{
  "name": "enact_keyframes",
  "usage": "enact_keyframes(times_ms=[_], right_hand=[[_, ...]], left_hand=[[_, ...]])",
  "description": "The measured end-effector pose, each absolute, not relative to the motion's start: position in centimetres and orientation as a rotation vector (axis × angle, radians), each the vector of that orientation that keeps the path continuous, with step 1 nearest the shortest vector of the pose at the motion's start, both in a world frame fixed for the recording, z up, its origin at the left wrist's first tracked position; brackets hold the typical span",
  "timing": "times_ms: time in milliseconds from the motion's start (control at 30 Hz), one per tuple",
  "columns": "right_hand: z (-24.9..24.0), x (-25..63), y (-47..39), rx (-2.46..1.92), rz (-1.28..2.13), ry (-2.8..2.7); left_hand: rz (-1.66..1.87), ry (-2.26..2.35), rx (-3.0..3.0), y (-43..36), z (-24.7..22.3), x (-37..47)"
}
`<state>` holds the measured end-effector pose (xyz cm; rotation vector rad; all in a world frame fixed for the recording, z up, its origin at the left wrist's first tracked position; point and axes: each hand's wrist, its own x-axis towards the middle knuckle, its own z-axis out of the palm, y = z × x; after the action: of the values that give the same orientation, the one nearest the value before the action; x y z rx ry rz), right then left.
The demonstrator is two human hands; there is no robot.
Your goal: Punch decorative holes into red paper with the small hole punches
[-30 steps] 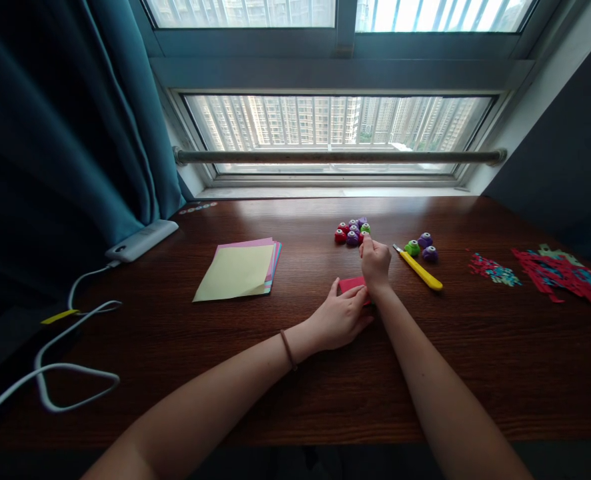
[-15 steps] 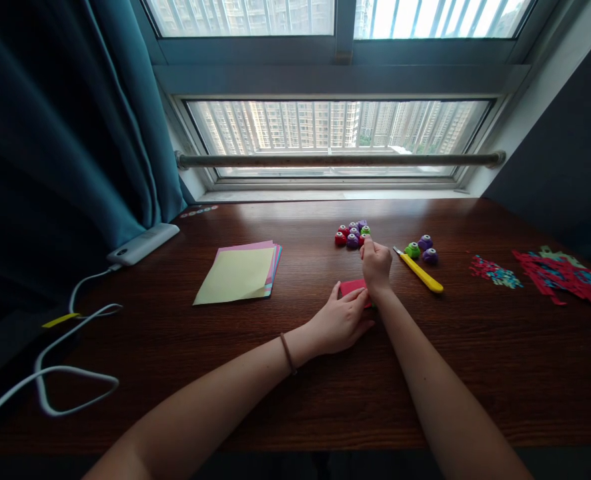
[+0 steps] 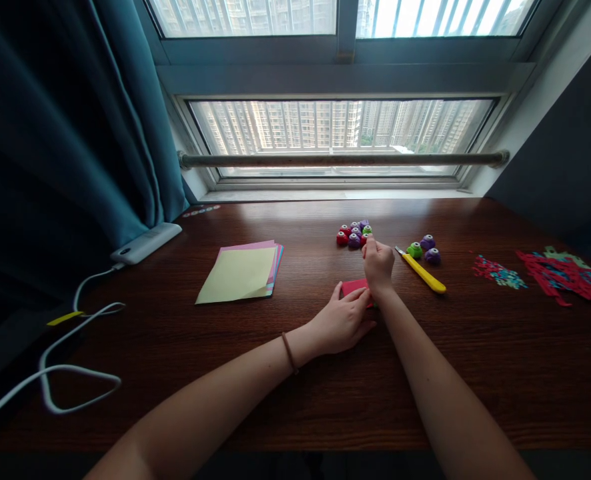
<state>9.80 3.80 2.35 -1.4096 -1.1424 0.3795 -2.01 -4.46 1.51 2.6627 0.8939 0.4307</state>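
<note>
A small piece of red paper (image 3: 353,287) lies at the middle of the table, with my left hand (image 3: 341,321) on it, thumb at its left edge and fingers across its near right part. Over the paper's right edge is my right hand (image 3: 378,265), closed in a fist. What the fist holds, if anything, is hidden; a tiny bit of green shows below it by the paper. Just beyond the fist stands a cluster of small red, purple and green craft punches (image 3: 354,240). To its right lies a yellow-handled craft knife (image 3: 425,272), blade pointing away.
Several more punches (image 3: 432,255) stand beyond the knife. Paper confetti (image 3: 500,272) and cut paper strips (image 3: 565,277) lie at the right. A stack of coloured paper (image 3: 238,275) is left of my hands. A white power strip (image 3: 146,243) with its cable (image 3: 80,370) lies far left.
Both hands keep nearly the same pose on the red paper. The whole view has shifted slightly, so everything appears a little further right.
</note>
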Motion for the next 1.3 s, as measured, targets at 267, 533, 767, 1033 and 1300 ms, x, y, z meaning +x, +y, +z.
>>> enact_keyframes(times_ms=[267,533,767,1033,1300], right_hand=[[2.3,9.8,3.7,-1.426,0.358,-1.139],[3.0,9.8,3.2,-1.396,0.325,-1.175],[3.2,9.6,2.9,-1.401,0.325,-1.179],[5.9,10.9,2.1,-1.114,0.512,-1.007],[3.7,17.7,-1.0,-1.164,0.903,-1.62]], left_hand=[[0.426,0.893,2.664,-4.6,1.8,-2.1],[0.449,0.875,2.68,-4.6,2.0,-2.0],[0.449,0.893,2.691,-4.6,2.0,-1.9],[0.469,0.868,2.64,-4.6,2.1,-2.0],[0.447,0.88,2.63,-4.6,2.3,-2.0]])
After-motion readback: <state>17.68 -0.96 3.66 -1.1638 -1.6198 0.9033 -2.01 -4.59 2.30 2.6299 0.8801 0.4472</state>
